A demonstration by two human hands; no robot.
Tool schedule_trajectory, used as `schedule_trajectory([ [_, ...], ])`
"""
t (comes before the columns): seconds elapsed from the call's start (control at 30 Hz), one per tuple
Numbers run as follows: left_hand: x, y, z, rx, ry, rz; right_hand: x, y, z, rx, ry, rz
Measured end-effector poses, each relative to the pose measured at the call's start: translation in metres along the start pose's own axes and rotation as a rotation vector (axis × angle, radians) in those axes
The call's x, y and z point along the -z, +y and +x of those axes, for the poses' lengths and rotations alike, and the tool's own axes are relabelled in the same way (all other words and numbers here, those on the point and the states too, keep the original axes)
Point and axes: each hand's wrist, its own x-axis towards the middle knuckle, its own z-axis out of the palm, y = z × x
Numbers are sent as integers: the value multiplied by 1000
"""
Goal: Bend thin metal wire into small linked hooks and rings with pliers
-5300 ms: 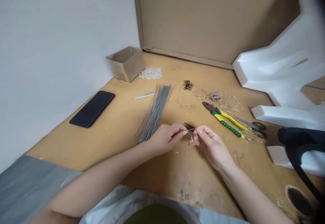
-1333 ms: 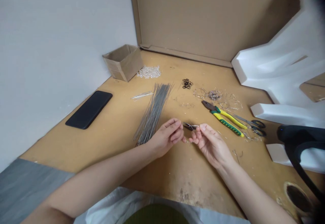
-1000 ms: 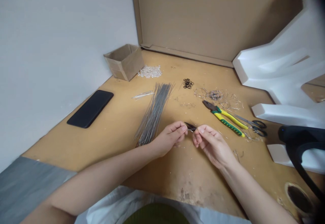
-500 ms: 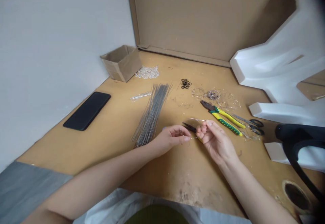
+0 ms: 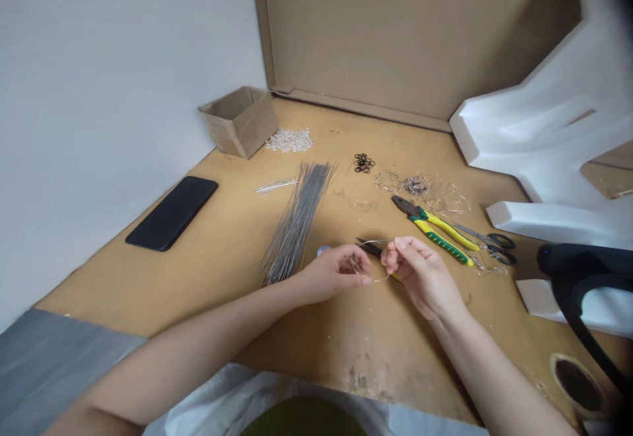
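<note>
My left hand [image 5: 336, 272] and my right hand [image 5: 420, 274] meet over the middle of the brown table [image 5: 237, 238]. Both pinch a thin silver wire [image 5: 372, 245] that curves into a loop between them. A small dark plier tip [image 5: 368, 246] lies on the table just behind the wire. A bundle of straight grey wires [image 5: 297, 218] lies fanned out to the left of my left hand. Green and yellow pliers [image 5: 435, 228] lie to the right of my right hand.
A black phone [image 5: 172, 212] lies at the left edge. A small cardboard box [image 5: 240, 121], clear beads [image 5: 289, 139], black rings [image 5: 364, 162], bent wire pieces [image 5: 425, 188] and scissors [image 5: 487, 238] lie further back. White foam blocks [image 5: 544, 139] and a black object [image 5: 583, 271] stand right.
My hands have stayed together at the table's middle, working the wire. It has gone from a short straight piece between the fingertips to a wider curved loop.
</note>
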Motion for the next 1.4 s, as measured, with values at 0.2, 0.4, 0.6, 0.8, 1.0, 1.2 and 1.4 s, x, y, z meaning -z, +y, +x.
schedule_trajectory([
  [0.2, 6, 9, -2, -51, 13, -113, 3, 8, -2, 51, -57, -280],
  [0.4, 7, 10, -4, -4, 47, 16, -3, 6, -6, 39, -146, -422],
  [0.6, 8, 9, -5, -19, 56, 106, -1, 7, -2, 53, -114, -448],
  [0.8, 7, 10, -3, -28, 106, -7, -1, 5, -2, 43, -84, -496],
  [1.0, 6, 9, -2, -44, 147, -123, -6, 6, -5, 1, -149, -320],
  [1.2, 9, 12, -1, -131, 325, -209, -11, 17, -7, -41, -211, -270],
  [1.4, 4, 13, -4, -159, 369, -210, -20, 29, -10, -1, -192, -435],
])
